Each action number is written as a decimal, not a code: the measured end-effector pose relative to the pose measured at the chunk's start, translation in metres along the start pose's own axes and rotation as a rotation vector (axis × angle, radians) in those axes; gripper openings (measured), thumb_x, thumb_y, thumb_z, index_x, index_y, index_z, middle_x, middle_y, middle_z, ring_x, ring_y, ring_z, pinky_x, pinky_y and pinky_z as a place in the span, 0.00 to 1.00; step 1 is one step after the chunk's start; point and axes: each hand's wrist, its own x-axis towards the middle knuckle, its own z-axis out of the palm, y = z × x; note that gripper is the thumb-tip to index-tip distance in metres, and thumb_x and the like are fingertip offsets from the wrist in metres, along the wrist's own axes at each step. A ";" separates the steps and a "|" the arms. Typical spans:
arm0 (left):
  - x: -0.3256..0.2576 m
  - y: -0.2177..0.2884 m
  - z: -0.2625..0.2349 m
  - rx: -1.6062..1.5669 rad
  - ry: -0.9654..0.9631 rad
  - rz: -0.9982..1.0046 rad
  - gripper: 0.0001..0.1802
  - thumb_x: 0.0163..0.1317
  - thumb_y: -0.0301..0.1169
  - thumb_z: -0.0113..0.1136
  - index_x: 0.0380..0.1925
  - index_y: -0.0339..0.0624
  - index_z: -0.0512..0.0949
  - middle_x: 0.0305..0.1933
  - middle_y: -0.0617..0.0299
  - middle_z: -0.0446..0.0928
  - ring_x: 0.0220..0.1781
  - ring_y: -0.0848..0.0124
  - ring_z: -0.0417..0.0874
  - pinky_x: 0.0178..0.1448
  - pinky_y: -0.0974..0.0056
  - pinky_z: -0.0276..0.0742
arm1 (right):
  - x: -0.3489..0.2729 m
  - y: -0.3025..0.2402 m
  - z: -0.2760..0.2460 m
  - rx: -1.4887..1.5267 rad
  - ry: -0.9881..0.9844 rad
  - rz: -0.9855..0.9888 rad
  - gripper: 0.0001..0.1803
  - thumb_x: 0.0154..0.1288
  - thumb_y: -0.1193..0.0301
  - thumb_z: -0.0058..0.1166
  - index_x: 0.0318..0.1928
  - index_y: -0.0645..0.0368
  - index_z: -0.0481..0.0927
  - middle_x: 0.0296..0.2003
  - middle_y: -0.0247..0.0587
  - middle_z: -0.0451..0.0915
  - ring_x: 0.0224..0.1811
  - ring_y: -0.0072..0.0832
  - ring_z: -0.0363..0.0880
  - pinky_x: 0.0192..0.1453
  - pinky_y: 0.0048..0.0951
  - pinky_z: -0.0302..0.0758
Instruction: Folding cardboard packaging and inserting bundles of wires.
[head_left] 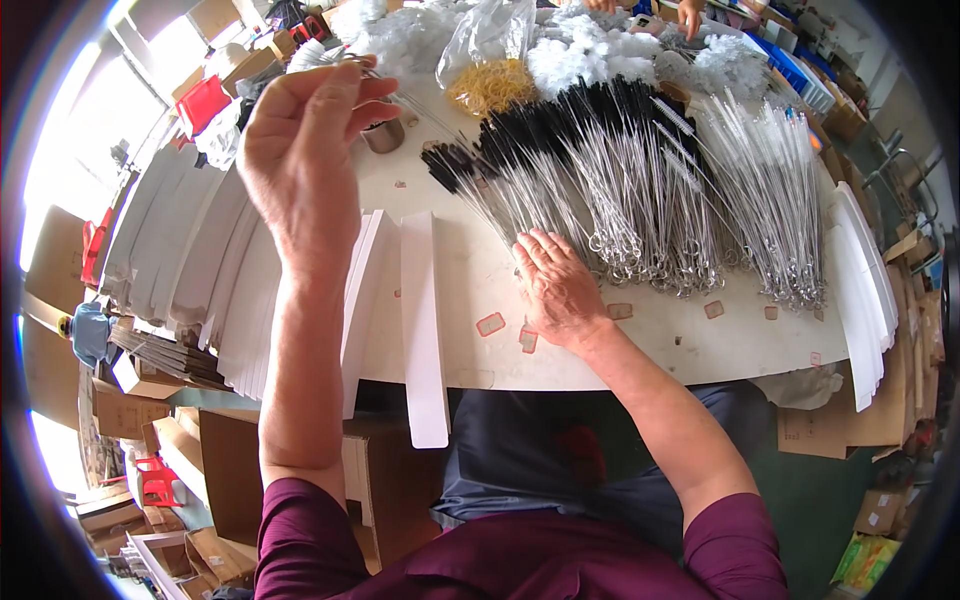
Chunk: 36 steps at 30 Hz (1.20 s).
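Note:
My left hand (305,150) is raised above the table at the upper left, thumb and fingers pinched together. Thin metal pieces show behind its fingertips, but what it grips, if anything, I cannot make out. Below those fingers stands a small metal cup (383,136). My right hand (560,290) lies flat on the table, fingers stretched forward beside the wire handles of a wide pile of black-bristled straw brushes (620,180). To the right lie similar white-bristled brushes (765,190). Between my arms, a long white folded box (424,330) juts over the table's near edge.
Stacks of long white flat boxes (190,250) line the left side; more lie at the right edge (862,290). A bag of yellow rubber bands (492,86) and white fluffy plastic bundles (590,55) are at the back, near another person's hand (690,17). Cardboard boxes surround the table.

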 end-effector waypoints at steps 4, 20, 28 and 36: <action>-0.029 0.021 0.013 -0.056 -0.008 0.012 0.07 0.74 0.23 0.57 0.39 0.28 0.81 0.50 0.39 0.85 0.47 0.58 0.90 0.50 0.59 0.88 | -0.001 -0.008 -0.024 0.386 0.236 0.103 0.25 0.73 0.63 0.56 0.61 0.71 0.79 0.61 0.56 0.80 0.70 0.47 0.73 0.80 0.47 0.62; -0.195 0.008 0.073 0.170 -0.781 0.579 0.14 0.50 0.15 0.69 0.37 0.33 0.78 0.54 0.36 0.83 0.48 0.47 0.90 0.47 0.56 0.89 | -0.079 0.004 -0.161 2.282 0.337 0.683 0.21 0.86 0.62 0.42 0.62 0.67 0.76 0.32 0.39 0.80 0.32 0.31 0.81 0.41 0.35 0.82; -0.238 -0.012 0.111 0.127 -0.986 0.679 0.16 0.50 0.20 0.71 0.41 0.31 0.81 0.53 0.39 0.83 0.47 0.47 0.90 0.47 0.53 0.90 | -0.132 0.048 -0.147 2.087 0.585 0.969 0.16 0.85 0.62 0.47 0.55 0.60 0.81 0.25 0.25 0.68 0.21 0.15 0.61 0.23 0.21 0.60; -0.229 -0.029 0.169 0.097 -1.090 0.303 0.11 0.59 0.21 0.68 0.43 0.35 0.83 0.42 0.51 0.86 0.39 0.57 0.90 0.41 0.58 0.87 | -0.215 0.133 -0.137 1.476 0.935 1.107 0.17 0.84 0.60 0.49 0.53 0.62 0.80 0.23 0.23 0.65 0.19 0.13 0.58 0.21 0.21 0.58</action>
